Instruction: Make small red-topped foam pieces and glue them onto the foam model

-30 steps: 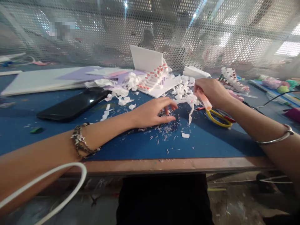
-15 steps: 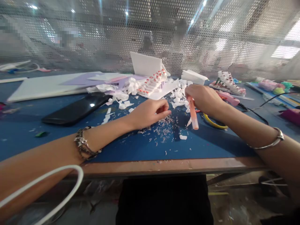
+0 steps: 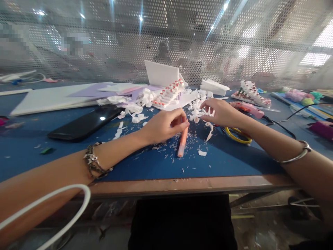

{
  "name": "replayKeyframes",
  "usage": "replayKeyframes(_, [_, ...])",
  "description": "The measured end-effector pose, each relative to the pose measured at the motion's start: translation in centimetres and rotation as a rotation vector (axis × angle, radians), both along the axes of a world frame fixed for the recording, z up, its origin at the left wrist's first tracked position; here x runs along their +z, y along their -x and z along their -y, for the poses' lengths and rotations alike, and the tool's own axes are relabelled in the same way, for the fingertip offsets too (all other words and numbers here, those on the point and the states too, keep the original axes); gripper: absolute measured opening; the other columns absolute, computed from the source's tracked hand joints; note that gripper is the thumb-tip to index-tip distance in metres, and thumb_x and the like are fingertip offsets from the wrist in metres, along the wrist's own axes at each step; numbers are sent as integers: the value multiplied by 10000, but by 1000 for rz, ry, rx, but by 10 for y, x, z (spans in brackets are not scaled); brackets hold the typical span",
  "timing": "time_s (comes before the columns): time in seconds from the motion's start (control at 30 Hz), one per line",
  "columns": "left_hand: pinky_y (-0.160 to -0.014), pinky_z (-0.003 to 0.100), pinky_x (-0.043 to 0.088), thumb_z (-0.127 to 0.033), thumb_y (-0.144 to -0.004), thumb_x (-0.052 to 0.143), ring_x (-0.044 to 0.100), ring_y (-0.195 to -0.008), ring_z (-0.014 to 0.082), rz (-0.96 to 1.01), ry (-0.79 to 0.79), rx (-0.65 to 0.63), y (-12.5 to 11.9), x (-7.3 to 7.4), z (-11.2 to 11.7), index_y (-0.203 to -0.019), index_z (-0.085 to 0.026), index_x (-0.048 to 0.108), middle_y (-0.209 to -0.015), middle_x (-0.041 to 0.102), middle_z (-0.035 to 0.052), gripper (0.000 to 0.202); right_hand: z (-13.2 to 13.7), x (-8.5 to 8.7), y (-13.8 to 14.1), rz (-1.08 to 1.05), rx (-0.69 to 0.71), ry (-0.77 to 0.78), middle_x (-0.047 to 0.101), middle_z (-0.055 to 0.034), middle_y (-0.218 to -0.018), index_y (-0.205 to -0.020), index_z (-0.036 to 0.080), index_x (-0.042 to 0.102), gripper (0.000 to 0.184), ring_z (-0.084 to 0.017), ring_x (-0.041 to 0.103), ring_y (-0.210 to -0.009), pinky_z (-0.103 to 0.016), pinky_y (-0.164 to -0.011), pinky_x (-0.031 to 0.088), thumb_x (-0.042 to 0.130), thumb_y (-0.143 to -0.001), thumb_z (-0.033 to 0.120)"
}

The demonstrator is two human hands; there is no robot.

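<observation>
Between the thumb and fingers of my left hand [image 3: 165, 125] is an orange marker-like tube [image 3: 182, 141], pointing down toward the table's front edge with a paler end. My right hand [image 3: 218, 111] hangs to the right of it, fingers apart and curved, with nothing visible in them. Under and beside this hand lie crumpled white scraps [image 3: 199, 106], and a twisted white strip [image 3: 209, 132] sits just in front. Behind my hands stands a white stepped foam-like piece [image 3: 170, 93] dotted with red. Small white shavings [image 3: 169, 147] litter the blue tabletop below the tube.
A dark phone-like slab [image 3: 83, 125] lies to the left, before white and lilac sheets [image 3: 52, 99]. Right of my right hand are a yellow ring-shaped handle [image 3: 238, 136], a pink corded tool [image 3: 251, 109] and another red-and-white piece [image 3: 251, 93]. A perforated screen [image 3: 117, 45] rises behind.
The orange tube has passed from my right hand to my left, moving leftward. My right hand has opened, and my left has closed on the tube.
</observation>
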State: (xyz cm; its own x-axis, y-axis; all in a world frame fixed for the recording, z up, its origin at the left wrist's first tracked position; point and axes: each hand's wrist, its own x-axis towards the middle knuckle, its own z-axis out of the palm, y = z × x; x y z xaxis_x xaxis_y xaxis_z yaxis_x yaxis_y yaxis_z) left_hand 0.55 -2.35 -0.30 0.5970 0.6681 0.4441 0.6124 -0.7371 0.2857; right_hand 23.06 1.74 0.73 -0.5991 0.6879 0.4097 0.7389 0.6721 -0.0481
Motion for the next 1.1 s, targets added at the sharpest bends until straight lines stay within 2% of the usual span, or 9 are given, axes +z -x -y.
replayKeyframes(0.07, [-547, 195, 382, -380, -828, 420, 527, -555, 86, -52, 30, -65, 0, 1, 0, -907, -172, 579, -614, 599, -9, 273, -6, -9, 3, -11, 35, 26, 564, -83, -866, -969, 119, 553, 359, -152, 501, -752, -289, -699, 385, 525, -750, 403])
replayKeyframes(0.13, [-585, 197, 393, -372, -836, 415, 563, -604, 92, -123, 46, -141, 0, 0, -1, -942, -188, 610, -686, 650, 8, 288, -7, -14, 7, 7, 69, 4, 551, -91, -911, -995, 131, 551, 339, -175, 502, -849, -306, -770, 387, 538, -749, 364])
replayKeyframes(0.27, [-653, 206, 397, -368, -850, 403, 600, -728, 110, -224, 52, -227, 0, 0, -4, -902, -192, 650, -838, 683, 36, 308, -4, -14, 10, 116, 102, -72, 524, -80, -963, -998, 202, 572, 231, -188, 482, -938, -308, -791, 385, 513, -782, 256])
replayKeyframes(0.4, [-609, 211, 378, -396, -855, 383, 582, -671, 112, -247, 18, -185, 1, 0, -6, -809, -180, 663, -797, 674, 43, 357, -4, -10, 7, 229, 78, -124, 543, -84, -930, -945, 191, 587, 171, -190, 492, -911, -304, -751, 396, 495, -804, 225])
replayKeyframes(0.57, [-565, 216, 349, -404, -852, 381, 549, -597, 110, -260, -1, -144, 2, -1, -6, -686, -167, 633, -678, 645, 40, 383, -8, -11, 6, 264, 84, -138, 585, -76, -900, -909, 177, 599, 171, -173, 517, -872, -302, -746, 396, 479, -830, 272])
replayKeyframes(0.77, [-555, 219, 344, -376, -847, 396, 530, -550, 108, -247, -18, -68, 4, -1, -8, -646, -163, 615, -611, 630, 39, 366, -4, -10, 9, 274, 92, -198, 614, -56, -837, -853, 167, 611, 213, -149, 530, -781, -297, -710, 375, 419, -855, 258])
replayKeyframes(0.9, [-540, 220, 340, -360, -846, 394, 510, -517, 100, -243, -6, -66, 5, 0, -9, -622, -164, 597, -584, 616, 31, 361, -4, -11, 9, 286, 85, -251, 609, -41, -776, -800, 168, 605, 240, -142, 526, -734, -293, -682, 353, 402, -862, 281])
replayKeyframes(1.1, [-528, 221, 338, -342, -842, 397, 507, -509, 98, -235, -11, -79, 6, 0, -9, -624, -163, 593, -581, 615, 35, 344, -6, -11, 8, 299, 78, -246, 583, -33, -729, -777, 175, 578, 235, -127, 498, -689, -276, -651, 330, 380, -861, 271])
